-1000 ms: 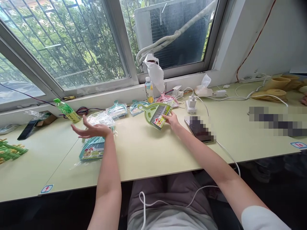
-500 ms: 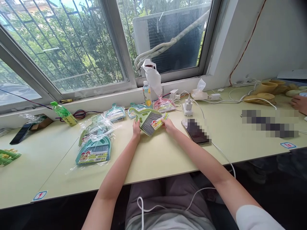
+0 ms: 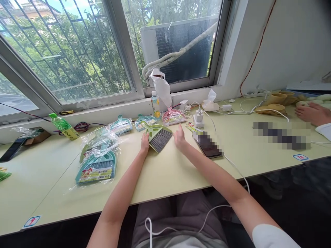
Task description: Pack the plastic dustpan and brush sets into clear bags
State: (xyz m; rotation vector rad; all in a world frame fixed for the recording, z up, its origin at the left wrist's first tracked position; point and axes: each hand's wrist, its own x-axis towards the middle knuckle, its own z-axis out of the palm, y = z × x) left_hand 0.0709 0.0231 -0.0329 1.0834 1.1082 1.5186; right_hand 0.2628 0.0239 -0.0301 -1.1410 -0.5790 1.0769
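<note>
A green brush and dustpan set (image 3: 159, 137) with dark bristles is held over the table by my left hand (image 3: 145, 142), which grips its left edge. My right hand (image 3: 179, 137) is just right of the set, apart from it, fingers raised and nothing in them. Behind that hand a printed card (image 3: 191, 127) lies at the top of the phone (image 3: 209, 145). Wrapped teal (image 3: 97, 167) and green sets lie to the left. At the back are two wrapped blue-green sets (image 3: 121, 125) (image 3: 145, 121) and a pink one (image 3: 173, 116).
A green bottle (image 3: 64, 127) lies tilted at the back left. Another bottle (image 3: 155, 105) stands by the window. White chargers (image 3: 198, 119) and cables run along the back right. Another person's hand (image 3: 311, 113) is at the far right near yellow rolls (image 3: 271, 109).
My right hand has let go of the printed card, which now lies by the phone. The bristles are uncovered. The other person's hand shows more fully, and the view has shifted slightly.
</note>
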